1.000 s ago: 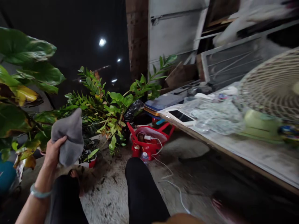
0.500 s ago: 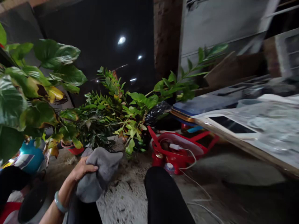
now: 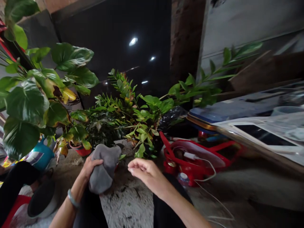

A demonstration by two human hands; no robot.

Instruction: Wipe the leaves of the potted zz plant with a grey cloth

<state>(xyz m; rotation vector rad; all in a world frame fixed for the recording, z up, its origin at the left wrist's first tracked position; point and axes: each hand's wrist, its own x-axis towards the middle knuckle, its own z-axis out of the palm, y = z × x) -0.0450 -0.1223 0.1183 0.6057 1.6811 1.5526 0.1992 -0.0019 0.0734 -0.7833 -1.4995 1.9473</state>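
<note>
My left hand (image 3: 91, 166) is wrapped round a bunched grey cloth (image 3: 103, 172) above my knees, thumb on top. A small green leaf (image 3: 122, 156) shows at the cloth's right edge, with a sliver of red below it; what lies behind the cloth is hidden. To the right, apart from the cloth, my right hand (image 3: 143, 172) hovers with its fingers curled together, and I see nothing in them. Ahead, a leafy green plant (image 3: 144, 126) grows close to the floor.
On the left stand a large-leaved plant (image 3: 28, 101), a turquoise container (image 3: 42, 155) and a dark bowl (image 3: 42, 199), beside another person's leg (image 3: 19, 180). A red basket (image 3: 197, 164) with a white cable sits right, below a cluttered table holding a white tablet (image 3: 263, 134).
My right hand has come into view from the lower right. My left hand and the grey cloth sit slightly further right in view, and the whole scene has shifted right too.
</note>
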